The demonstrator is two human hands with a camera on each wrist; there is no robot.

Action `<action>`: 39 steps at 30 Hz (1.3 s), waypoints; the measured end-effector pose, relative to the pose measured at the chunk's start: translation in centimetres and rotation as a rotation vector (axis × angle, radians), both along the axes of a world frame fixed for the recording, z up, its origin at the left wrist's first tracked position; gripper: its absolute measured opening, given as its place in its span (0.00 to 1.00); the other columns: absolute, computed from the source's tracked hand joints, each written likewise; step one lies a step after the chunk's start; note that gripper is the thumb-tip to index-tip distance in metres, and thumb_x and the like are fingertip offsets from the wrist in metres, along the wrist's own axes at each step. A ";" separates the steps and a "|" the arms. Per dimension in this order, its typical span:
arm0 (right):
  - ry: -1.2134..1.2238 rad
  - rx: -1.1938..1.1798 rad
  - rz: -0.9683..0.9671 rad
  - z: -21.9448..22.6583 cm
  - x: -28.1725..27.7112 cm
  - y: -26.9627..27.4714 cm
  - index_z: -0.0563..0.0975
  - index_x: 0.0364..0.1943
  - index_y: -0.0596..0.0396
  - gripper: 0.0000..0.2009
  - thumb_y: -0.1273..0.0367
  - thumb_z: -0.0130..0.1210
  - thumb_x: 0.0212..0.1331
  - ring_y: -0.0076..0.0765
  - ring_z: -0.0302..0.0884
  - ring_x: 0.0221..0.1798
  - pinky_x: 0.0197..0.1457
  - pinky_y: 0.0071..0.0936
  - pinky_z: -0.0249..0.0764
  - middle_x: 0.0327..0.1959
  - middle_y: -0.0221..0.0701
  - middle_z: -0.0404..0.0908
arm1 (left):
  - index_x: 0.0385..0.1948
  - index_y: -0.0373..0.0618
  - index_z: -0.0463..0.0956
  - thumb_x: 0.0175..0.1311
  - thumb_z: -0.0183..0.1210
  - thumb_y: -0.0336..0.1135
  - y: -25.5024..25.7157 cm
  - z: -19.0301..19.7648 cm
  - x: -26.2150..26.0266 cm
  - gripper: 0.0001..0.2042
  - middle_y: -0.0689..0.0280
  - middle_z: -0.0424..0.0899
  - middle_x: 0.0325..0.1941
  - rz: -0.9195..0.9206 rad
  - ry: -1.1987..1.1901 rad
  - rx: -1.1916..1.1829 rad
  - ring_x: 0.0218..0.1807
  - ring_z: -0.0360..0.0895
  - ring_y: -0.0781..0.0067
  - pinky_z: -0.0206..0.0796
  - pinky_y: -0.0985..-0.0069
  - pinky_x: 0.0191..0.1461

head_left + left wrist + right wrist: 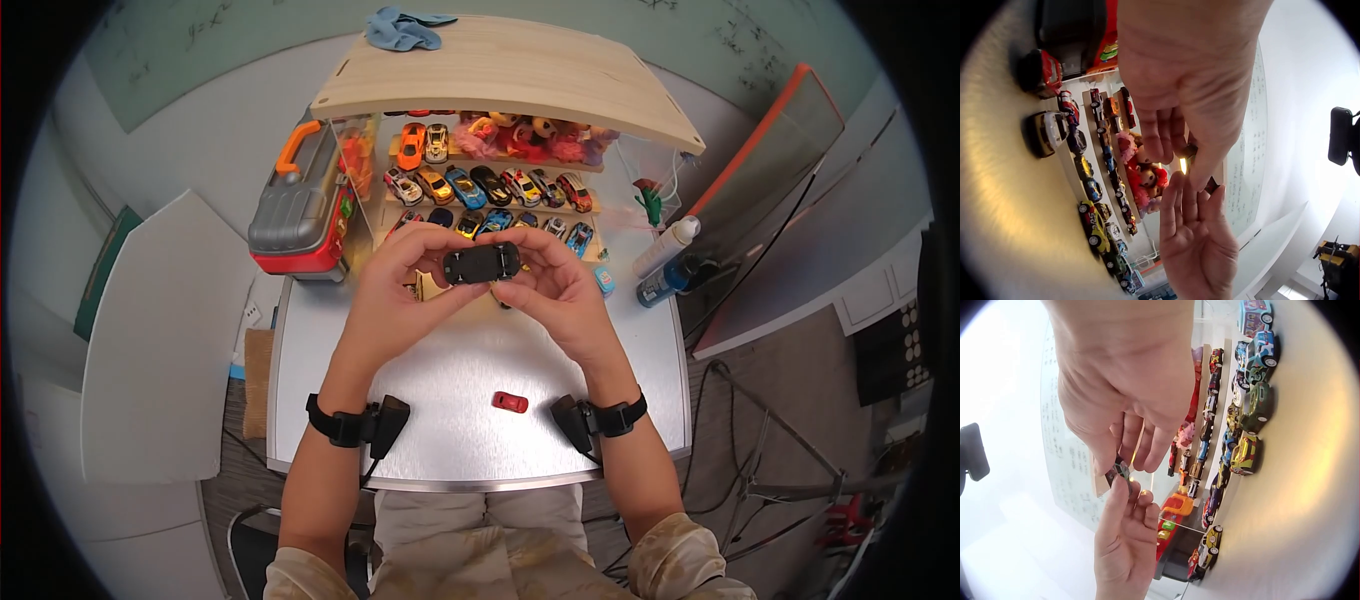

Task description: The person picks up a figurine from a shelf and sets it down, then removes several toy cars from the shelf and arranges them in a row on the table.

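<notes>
A toy car (482,264) is held up above the metal table, its black underside with small axles facing the head camera. The left hand (402,290) pinches its left end between thumb and fingers, and the right hand (556,292) pinches its right end. In the left wrist view the left hand (1188,81) hides most of the car. From the right wrist, a dark part of the car (1120,470) shows between the right hand (1125,381) and the left hand (1125,550). A small red car (510,402) lies on the table nearer the body.
Rows of toy cars (490,186) and dolls (540,136) stand on tiers under a wooden board (500,70) with a blue cloth (405,30). A grey toolbox (300,210) is at the left; a white bottle (668,246) and a blue bottle (664,284) stand at the right.
</notes>
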State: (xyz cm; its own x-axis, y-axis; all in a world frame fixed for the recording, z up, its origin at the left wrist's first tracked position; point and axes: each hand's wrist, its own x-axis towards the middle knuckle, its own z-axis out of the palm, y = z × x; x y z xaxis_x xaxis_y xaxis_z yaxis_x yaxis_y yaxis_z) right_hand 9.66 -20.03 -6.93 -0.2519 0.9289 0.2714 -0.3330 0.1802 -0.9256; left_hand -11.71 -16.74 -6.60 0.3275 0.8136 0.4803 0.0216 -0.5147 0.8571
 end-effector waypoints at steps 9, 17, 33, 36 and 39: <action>-0.018 0.020 -0.008 -0.3 0.3 0.0 0.73 0.63 0.60 0.23 0.82 0.62 0.64 0.32 0.78 0.64 0.68 0.31 0.79 0.62 0.36 0.77 | 0.46 0.41 0.83 0.51 0.76 0.25 0.1 -0.3 -0.2 0.19 0.66 0.82 0.47 0.017 0.016 0.062 0.39 0.77 0.80 0.71 0.81 0.41; -0.036 0.046 -0.008 -0.2 0.3 0.0 0.73 0.62 0.60 0.23 0.82 0.63 0.63 0.31 0.79 0.63 0.67 0.31 0.80 0.61 0.35 0.78 | 0.46 0.42 0.84 0.51 0.76 0.26 0.1 -0.2 -0.2 0.18 0.66 0.83 0.48 0.014 0.023 0.065 0.41 0.77 0.79 0.71 0.81 0.41; -0.040 0.039 0.001 -0.2 0.5 0.0 0.74 0.62 0.60 0.23 0.82 0.63 0.63 0.31 0.80 0.61 0.65 0.31 0.81 0.60 0.34 0.78 | 0.46 0.42 0.84 0.52 0.76 0.26 0.2 -0.2 -0.3 0.18 0.66 0.84 0.47 0.007 0.041 0.038 0.43 0.79 0.79 0.70 0.80 0.41; -0.044 0.036 0.003 -0.2 0.5 0.0 0.74 0.62 0.60 0.23 0.82 0.63 0.63 0.31 0.80 0.61 0.65 0.30 0.81 0.60 0.34 0.78 | 0.46 0.42 0.84 0.52 0.76 0.26 0.2 -0.2 -0.4 0.18 0.67 0.84 0.47 0.009 0.051 0.041 0.44 0.79 0.79 0.70 0.81 0.41; -0.038 0.042 0.003 -0.2 0.5 0.0 0.74 0.62 0.60 0.23 0.81 0.64 0.63 0.30 0.80 0.60 0.64 0.30 0.81 0.60 0.34 0.78 | 0.46 0.42 0.84 0.52 0.76 0.27 0.1 -0.1 -0.3 0.18 0.67 0.84 0.47 0.008 0.041 0.042 0.44 0.79 0.79 0.70 0.81 0.41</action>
State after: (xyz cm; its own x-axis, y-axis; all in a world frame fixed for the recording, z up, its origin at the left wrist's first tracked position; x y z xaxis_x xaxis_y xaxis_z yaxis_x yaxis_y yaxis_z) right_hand 10.12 -19.99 -7.16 -0.2652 0.9161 0.3006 -0.2982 0.2185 -0.9292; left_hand -12.04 -16.66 -6.68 0.3413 0.7954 0.5008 0.0605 -0.5503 0.8328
